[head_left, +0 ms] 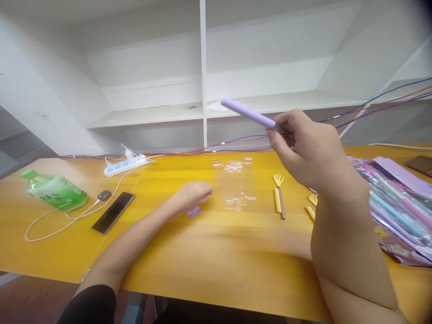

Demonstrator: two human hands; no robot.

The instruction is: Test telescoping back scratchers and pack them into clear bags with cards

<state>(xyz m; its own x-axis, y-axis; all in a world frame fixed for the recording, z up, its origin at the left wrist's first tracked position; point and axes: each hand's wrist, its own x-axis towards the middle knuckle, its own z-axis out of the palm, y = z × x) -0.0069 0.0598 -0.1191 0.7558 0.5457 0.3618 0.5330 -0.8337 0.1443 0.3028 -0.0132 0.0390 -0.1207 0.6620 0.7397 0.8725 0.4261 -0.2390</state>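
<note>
My right hand [303, 148] is raised above the table, its thumb and fingers pinching a back scratcher with a purple handle [248, 112]. The handle points up and to the left; my fingers hide the other end. My left hand [195, 194] rests low over the table, fingers curled together. Whatever they hold, if anything, is hidden. Partly beneath that hand lies a small purple printed card [193, 211]. Just right of it are clear plastic bags [236, 184], lying flat. Below my right hand, a yellow back scratcher [279, 198] with a claw head lies in two pieces.
Packaged purple, pink and blue items [401, 207] are piled at the right. Another yellow piece [312, 204] lies partly behind my right arm. On the left are a green bottle [56, 191], a phone [114, 212], a white cable and a power strip [124, 165]. Shelves [148, 114] stand behind.
</note>
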